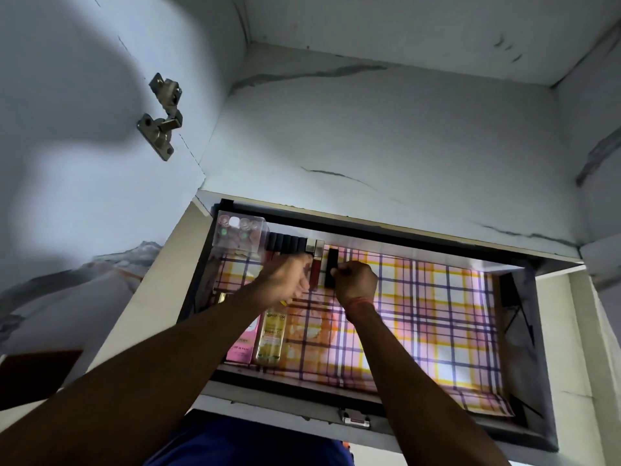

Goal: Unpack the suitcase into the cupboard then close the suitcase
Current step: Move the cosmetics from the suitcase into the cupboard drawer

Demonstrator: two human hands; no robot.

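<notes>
Right hand pinched a black tube, long axis pointing away. Lipstick row sat just left of that grip. Left hand hovered nearer it, fingers loose.

White marble-patterned panels with grey veins fill the upper half of the frame — dim, with a soft bright patch at the left. A metal hinge sits on the door panel at upper left. A dark brown surface shows at the lower left edge — beside a cream strip.
</notes>
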